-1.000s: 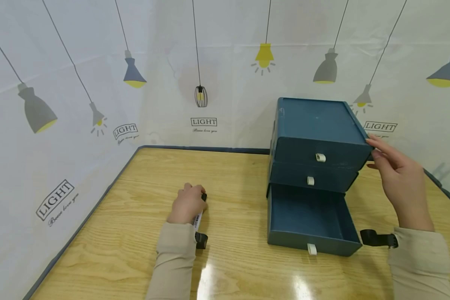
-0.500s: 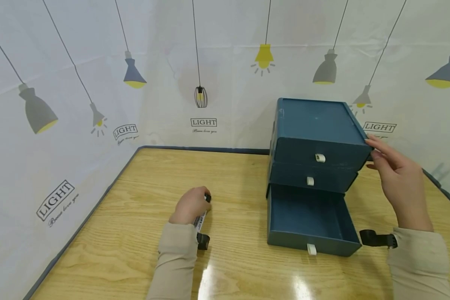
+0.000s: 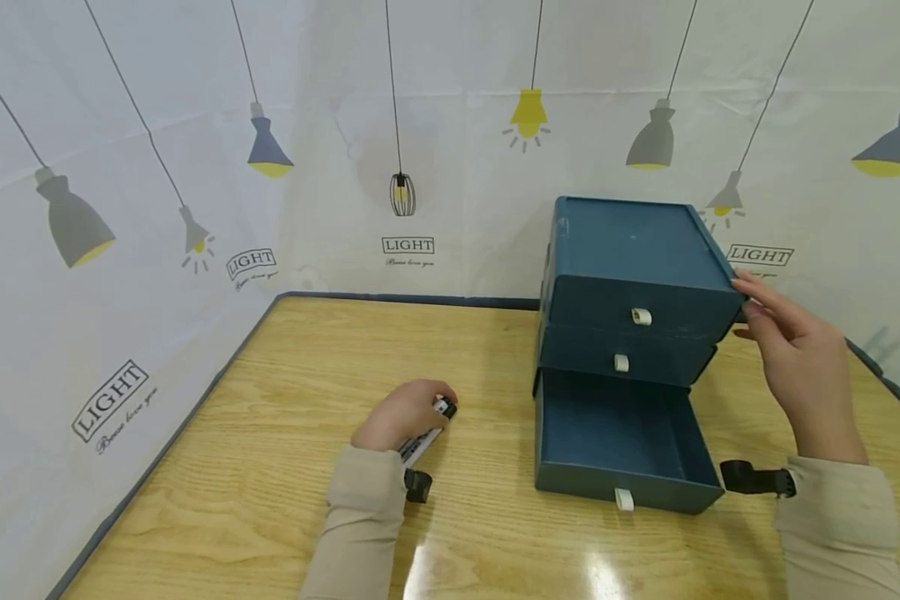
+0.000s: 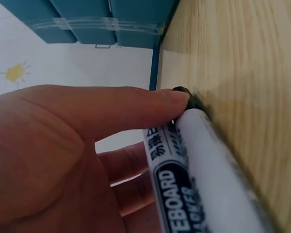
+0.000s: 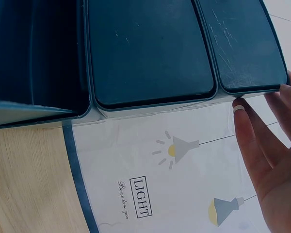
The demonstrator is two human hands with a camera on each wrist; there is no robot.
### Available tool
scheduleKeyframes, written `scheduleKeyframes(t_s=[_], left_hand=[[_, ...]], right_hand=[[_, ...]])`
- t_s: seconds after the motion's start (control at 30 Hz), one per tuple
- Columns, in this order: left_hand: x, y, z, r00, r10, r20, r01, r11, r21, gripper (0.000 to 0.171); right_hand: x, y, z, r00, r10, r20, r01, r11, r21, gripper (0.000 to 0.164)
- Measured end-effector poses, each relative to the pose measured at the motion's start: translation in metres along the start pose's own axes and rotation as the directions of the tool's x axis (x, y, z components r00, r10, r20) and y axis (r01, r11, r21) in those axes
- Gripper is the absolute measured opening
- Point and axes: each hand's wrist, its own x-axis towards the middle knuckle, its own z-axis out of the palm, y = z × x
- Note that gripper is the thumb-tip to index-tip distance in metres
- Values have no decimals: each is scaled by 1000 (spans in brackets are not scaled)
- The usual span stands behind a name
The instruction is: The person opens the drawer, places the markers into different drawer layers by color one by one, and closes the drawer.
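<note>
My left hand [image 3: 405,412] pinches two whiteboard markers over the table, left of the drawer unit. One marker [image 4: 172,184] shows printed lettering in the left wrist view. The other, a plain white-bodied marker [image 4: 218,170], lies alongside it, and the thumb presses near their black ends. A dark blue three-drawer unit [image 3: 630,242] stands at the right. Its bottom drawer [image 3: 615,433] is pulled out and looks empty, while the upper two are closed. With fairly straight fingers, my right hand [image 3: 806,358] touches the unit's upper right front corner.
The wooden table [image 3: 292,350] meets a white backdrop [image 3: 465,167] printed with hanging lamps. White pull tabs mark each drawer front, and the bottom tab [image 3: 624,499] juts toward the near side.
My left hand has moved right and turned slightly toward the drawer unit, carrying the markers. The right hand, the unit and its open drawer have stayed in place.
</note>
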Motion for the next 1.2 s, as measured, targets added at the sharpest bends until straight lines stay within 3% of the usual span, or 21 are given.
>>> scheduleKeyframes(t_s=[0.47,0.77,1.2], left_hand=[[6,20,10,999,32,35,-34,998,52,42],[11,37,24,994,106,38,-109,989,99,37],[7,48,28,984,175,14,-175,973,148,30]], right_hand=[[0,0,0,1000,6,-3,-6,1000,10,34],[0,1,1,1000,8,0,-8,1000,6,34],[0,1,2,1000,18,0,-18,1000,4,34]])
